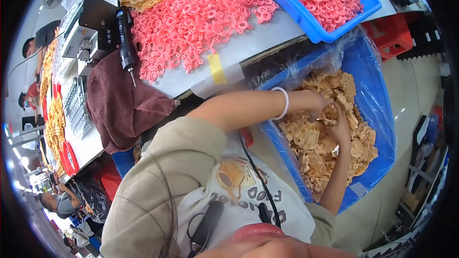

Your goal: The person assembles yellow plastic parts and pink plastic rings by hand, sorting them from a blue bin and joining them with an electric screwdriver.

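Both my hands are inside a blue bin [385,138] to the right, over a heap of tan moulded plastic parts [311,138]. My left hand [316,104], with a white bangle on its wrist, reaches across from the left, its fingers curled. Close against it, my right hand [340,128] comes up from the lower right with bent fingers. Between the two sets of fingers is a tan plastic part [327,120], gripped from both sides. The fingers hide some of its outline.
Pink ring-shaped parts [191,14] lie piled on the table, beside a blue tray [306,24] of more. An electric screwdriver [125,38] hangs by a maroon cloth [124,100]. A red stool [392,36] stands beyond the bin. Other people are at the far left.
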Tool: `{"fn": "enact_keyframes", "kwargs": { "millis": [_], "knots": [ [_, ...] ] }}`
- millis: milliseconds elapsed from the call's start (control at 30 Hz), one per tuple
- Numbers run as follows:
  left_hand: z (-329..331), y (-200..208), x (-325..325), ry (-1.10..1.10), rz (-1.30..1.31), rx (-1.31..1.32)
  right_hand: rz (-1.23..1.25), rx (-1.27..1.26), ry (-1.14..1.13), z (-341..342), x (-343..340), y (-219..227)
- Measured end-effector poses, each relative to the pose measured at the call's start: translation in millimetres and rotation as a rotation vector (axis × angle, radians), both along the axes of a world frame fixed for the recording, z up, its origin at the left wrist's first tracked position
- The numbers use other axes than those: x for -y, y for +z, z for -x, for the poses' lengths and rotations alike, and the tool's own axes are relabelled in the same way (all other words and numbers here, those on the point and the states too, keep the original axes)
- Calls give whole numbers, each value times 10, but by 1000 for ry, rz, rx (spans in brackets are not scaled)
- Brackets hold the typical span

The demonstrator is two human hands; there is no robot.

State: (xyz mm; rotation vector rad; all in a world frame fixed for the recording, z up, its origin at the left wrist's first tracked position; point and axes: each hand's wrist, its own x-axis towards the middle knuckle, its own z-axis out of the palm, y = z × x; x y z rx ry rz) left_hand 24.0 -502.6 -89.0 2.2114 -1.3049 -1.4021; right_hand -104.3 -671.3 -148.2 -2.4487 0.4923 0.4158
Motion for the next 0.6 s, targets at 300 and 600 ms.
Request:
{"fn": "enact_keyframes", "kwargs": {
  "millis": [300, 600],
  "knots": [
    [73, -548, 95, -12, 74, 94, 48, 13, 23, 370, -77, 179],
    [51, -478, 115, 156, 299, -279, -478, 229, -325, 697, 9, 390]
  ]
}}
